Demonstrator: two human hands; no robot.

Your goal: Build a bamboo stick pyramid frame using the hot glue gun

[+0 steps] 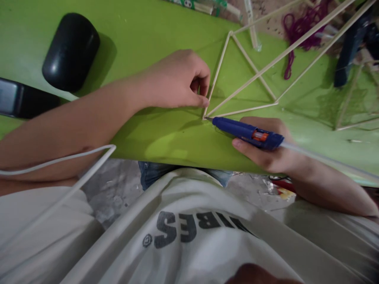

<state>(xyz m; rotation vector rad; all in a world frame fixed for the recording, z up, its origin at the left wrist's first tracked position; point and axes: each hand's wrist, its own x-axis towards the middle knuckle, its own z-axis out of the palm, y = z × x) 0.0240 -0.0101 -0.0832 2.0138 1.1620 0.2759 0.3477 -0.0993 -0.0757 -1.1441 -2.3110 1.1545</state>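
A frame of thin wooden sticks [257, 75] stands on the green table, its near corner pointing toward my body. My left hand [180, 81] pinches a stick just above that corner, thumb and fingers together. In my right hand [266, 146] is a blue glue gun [247, 132] with an orange part in its side. Its nozzle tip is at the corner where the sticks meet. Whether the tip touches the wood is too small to tell.
On the green table [166, 146] a black rounded object [71, 51] and a dark box-like object [26, 98] lie at left. Purple string [303, 29], packaged sticks [201, 6] and a dark tool [351, 51] are at the far side. A white cable [85, 175] crosses my left arm.
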